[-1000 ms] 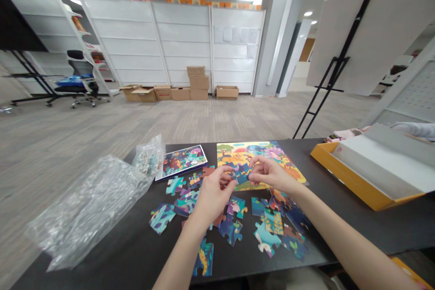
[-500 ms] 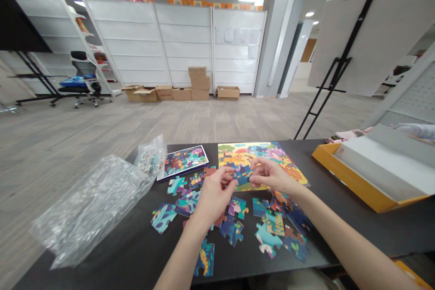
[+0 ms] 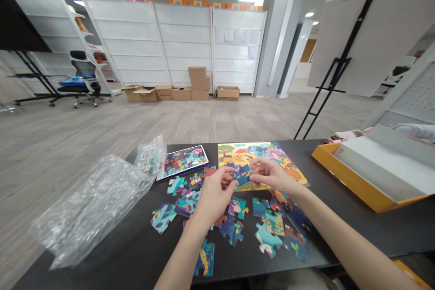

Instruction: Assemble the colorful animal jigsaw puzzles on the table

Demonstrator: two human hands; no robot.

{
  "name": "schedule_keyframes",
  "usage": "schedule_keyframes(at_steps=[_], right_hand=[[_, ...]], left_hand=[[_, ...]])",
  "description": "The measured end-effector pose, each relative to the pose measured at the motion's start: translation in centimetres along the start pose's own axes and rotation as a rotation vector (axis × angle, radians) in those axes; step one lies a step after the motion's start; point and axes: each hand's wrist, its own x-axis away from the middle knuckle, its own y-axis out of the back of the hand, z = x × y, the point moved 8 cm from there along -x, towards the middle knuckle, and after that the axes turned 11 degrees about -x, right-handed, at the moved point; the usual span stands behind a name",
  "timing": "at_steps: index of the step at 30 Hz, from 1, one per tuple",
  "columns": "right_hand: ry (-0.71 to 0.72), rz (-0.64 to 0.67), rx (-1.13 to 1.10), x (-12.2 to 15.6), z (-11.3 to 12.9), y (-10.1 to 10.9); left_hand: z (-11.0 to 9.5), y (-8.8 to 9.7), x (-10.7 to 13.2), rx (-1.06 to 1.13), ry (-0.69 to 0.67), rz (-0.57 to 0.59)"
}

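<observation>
Between my two hands is a dark blue jigsaw puzzle piece [image 3: 242, 175], raised above a colourful animal picture board [image 3: 292, 167]. My left hand [image 3: 217, 190] pinches its left side with curled fingers. At the right side, my right hand [image 3: 272, 176] has thumb and index finger closed on the edge. Loose puzzle pieces lie on the black table below: a teal one [image 3: 268, 238], a leafy one [image 3: 274, 222] and several dark blue ones [image 3: 232, 230]. My left wrist covers some of them.
A picture card [image 3: 185, 161] lies at the table's back left, beside a crumpled clear plastic bag [image 3: 98, 204] that hangs over the left edge. An open yellow box [image 3: 356, 176] stands at the right. Behind are cardboard boxes [image 3: 199, 86] and a whiteboard stand [image 3: 316, 113].
</observation>
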Motion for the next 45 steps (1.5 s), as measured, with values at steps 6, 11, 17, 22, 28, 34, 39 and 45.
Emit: schedule_keyframes(at_steps=[6,11,17,22,28,34,39,45], right_hand=[[-0.013,0.000,-0.023,0.1,-0.3,0.1],[-0.017,0.004,-0.064,0.1,-0.3,-0.3],[-0.058,0.059,-0.116,0.0,-1.0,-1.0],[-0.080,0.096,-0.127,0.2,-1.2,-1.2],[-0.101,0.135,-0.080,0.3,-1.5,-1.0],[-0.029,0.077,-0.049,0.0,-0.7,-0.4],[-0.021,0.053,-0.041,0.0,-0.4,-0.2],[-0.014,0.073,-0.037,0.0,-0.7,-0.2]], left_hand=[[-0.3,0.1,0.1,0.061,0.012,-0.001],[-0.3,-0.3,0.2,0.128,0.044,0.045],[-0.2,-0.3,0.1,0.100,0.018,0.040],[-0.5,0.2,0.0,0.128,0.036,-0.002],[-0.5,0.6,0.0,0.128,-0.001,-0.035],[-0.1,0.6,0.0,0.119,-0.009,-0.007],[0.0,0.4,-0.1,0.111,-0.014,0.011],[-0.2,-0.3,0.0,0.164,-0.003,0.053]])
